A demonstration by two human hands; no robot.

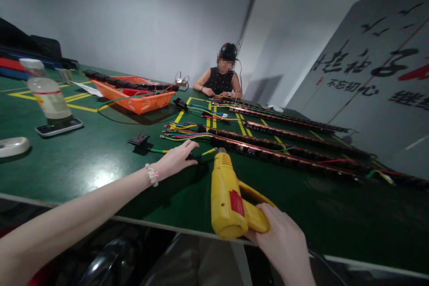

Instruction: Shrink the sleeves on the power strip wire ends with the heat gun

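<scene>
My right hand [279,237] is closed round the handle of a yellow electric screwdriver [229,194], whose tip points at the near end of a long black and copper strip [284,156]. My left hand [177,157], with a bead bracelet at the wrist, reaches across the green table [100,156]. Its fingers are curled over a yellow-green wire [204,152] beside the strip's end. Coloured wires [182,132] fan out from the ends of the strips.
Several more strips [288,118] lie in parallel to the right. An orange tray [134,96], a plastic bottle [47,91] standing on a phone [58,126], a black socket part [139,139] and a white object [11,146] sit at left. Another person [221,78] works at the far end.
</scene>
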